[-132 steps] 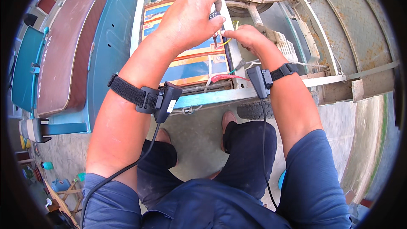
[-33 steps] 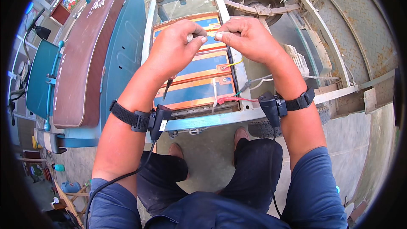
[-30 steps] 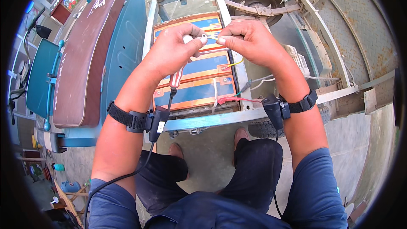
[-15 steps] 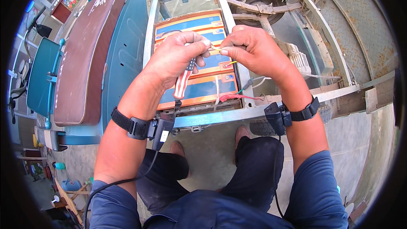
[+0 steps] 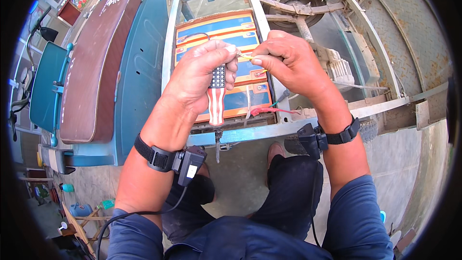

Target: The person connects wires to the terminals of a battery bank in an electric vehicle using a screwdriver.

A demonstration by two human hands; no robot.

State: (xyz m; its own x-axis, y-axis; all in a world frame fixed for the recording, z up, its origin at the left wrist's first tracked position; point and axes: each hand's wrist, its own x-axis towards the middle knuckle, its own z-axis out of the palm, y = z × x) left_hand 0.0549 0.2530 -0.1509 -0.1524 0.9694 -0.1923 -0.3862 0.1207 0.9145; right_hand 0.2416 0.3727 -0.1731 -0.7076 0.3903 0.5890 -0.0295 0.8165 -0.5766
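Note:
My left hand [image 5: 199,70] is closed, its thumb and forefinger pinching one end of a thin yellow wire [image 5: 246,56]. Tucked in the same palm is a screwdriver-like tool [image 5: 216,106] with a stars-and-stripes handle, its dark shaft hanging downward. My right hand [image 5: 291,60] pinches the wire a short way to the right, thumb against forefinger. The fingertips partly hide the wire. Both hands are above a row of orange-edged blue batteries [image 5: 216,22] set in a vehicle frame. A red wire [image 5: 269,110] lies loose at their near right corner.
A pale blue metal frame rail [image 5: 240,136] runs in front of me. A brown padded seat [image 5: 103,53] on a blue box stands at the left. Beyond the frame's middle bar is a wheel [image 5: 293,7] with an axle. A rusty metal panel [image 5: 409,33] rises at the right.
The tool in my left hand has swung more upright, and its shaft now shows below the handle. Both hands stay at the wire, with the right shifted slightly.

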